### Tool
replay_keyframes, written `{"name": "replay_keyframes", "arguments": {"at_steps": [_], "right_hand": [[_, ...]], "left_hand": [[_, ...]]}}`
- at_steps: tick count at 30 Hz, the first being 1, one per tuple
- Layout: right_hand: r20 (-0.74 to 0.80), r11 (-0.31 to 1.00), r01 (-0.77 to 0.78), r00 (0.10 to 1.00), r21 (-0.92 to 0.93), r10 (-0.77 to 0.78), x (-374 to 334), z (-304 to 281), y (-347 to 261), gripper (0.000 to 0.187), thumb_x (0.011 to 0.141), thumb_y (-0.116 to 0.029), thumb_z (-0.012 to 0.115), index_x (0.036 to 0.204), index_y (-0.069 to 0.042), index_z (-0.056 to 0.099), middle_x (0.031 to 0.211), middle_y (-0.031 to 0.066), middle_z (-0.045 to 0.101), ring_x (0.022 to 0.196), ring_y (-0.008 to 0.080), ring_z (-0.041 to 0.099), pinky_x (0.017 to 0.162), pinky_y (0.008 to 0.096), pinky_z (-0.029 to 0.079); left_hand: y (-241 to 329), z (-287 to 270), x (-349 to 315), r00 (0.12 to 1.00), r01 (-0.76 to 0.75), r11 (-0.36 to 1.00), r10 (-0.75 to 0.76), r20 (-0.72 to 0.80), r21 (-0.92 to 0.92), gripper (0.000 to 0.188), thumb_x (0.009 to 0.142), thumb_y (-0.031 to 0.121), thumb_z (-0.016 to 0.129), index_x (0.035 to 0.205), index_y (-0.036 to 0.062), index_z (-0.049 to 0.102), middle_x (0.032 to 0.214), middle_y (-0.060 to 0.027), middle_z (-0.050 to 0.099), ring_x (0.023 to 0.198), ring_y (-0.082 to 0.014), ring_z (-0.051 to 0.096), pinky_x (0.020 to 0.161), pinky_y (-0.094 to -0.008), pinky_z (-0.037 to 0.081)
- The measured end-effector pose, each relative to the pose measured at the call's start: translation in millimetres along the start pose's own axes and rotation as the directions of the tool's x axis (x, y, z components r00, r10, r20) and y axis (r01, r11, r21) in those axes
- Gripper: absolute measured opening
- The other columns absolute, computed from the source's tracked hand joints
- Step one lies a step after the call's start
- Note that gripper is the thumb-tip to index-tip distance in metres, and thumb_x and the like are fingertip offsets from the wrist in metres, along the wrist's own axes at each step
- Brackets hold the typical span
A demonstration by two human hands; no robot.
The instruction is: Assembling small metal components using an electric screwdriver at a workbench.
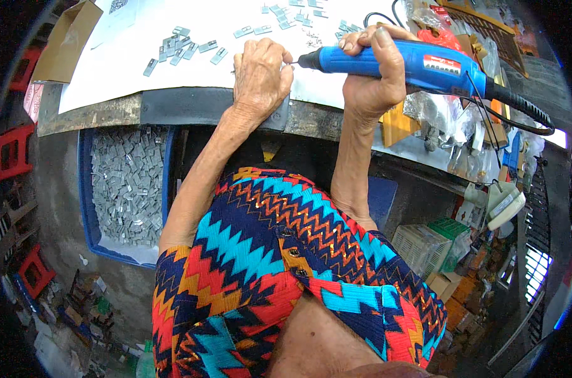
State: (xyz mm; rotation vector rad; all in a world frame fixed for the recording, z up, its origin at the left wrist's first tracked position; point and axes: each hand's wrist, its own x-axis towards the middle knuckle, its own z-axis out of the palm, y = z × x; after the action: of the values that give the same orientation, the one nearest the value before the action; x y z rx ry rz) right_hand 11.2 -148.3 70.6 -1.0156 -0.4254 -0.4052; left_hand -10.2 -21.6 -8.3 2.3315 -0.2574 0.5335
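Observation:
My right hand [377, 79] is wrapped round a blue electric screwdriver [418, 66], held nearly level over the white worktop [119, 75]. Its thin bit points left and reaches the fingertips of my left hand [259, 79]. Those fingers are curled together in a pinch at the table's near edge; whatever they hold is hidden behind them. Left of that hand lies a loose cluster of small flat grey parts [179, 45], each with a dark slot. More grey parts [284, 19] are scattered farther back, with tiny dark pieces [313, 40], perhaps screws, near the screwdriver tip.
Below the table's left side stands a blue-rimmed bin [87, 208] full of similar grey parts. A cardboard box [65, 41] sits at the far left. Plastic bags [434, 107] crowd the right side, where the screwdriver's black cord [519, 101] loops. Crates [421, 246] stand lower right.

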Motion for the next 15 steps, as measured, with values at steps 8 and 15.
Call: {"name": "replay_keyframes", "arguments": {"at_steps": [8,15], "right_hand": [[-0.159,1.0,-0.008,0.987,-0.025,0.004,-2.0,8.9,-4.0,0.021,0.072,-0.003,0.056,0.091,0.001,0.049,0.068,0.0098,0.052,0.053,0.0185,0.052,0.055,0.0335,0.046],[-0.129,0.998,-0.019,0.992,-0.068,0.01,-1.6,4.3,-7.0,0.017,0.077,-0.009,0.052,0.091,-0.001,0.049,0.067,0.0097,0.051,0.057,0.0194,0.05,0.062,0.0377,0.043]], "left_hand": [[-0.6,1.1,-1.0,1.0,-0.014,1.0,0.014,-0.004,0.027,0.013,0.069,0.012,0.06,0.08,0.0062,0.059,0.083,-0.0082,0.053,0.082,-0.0253,0.047,0.072,-0.0385,0.036],[-3.2,3.0,-1.1,1.0,-0.026,1.0,0.026,-0.013,0.014,0.014,0.069,0.012,0.061,0.08,0.0057,0.059,0.082,-0.0085,0.053,0.08,-0.0252,0.048,0.072,-0.0378,0.036]]}}
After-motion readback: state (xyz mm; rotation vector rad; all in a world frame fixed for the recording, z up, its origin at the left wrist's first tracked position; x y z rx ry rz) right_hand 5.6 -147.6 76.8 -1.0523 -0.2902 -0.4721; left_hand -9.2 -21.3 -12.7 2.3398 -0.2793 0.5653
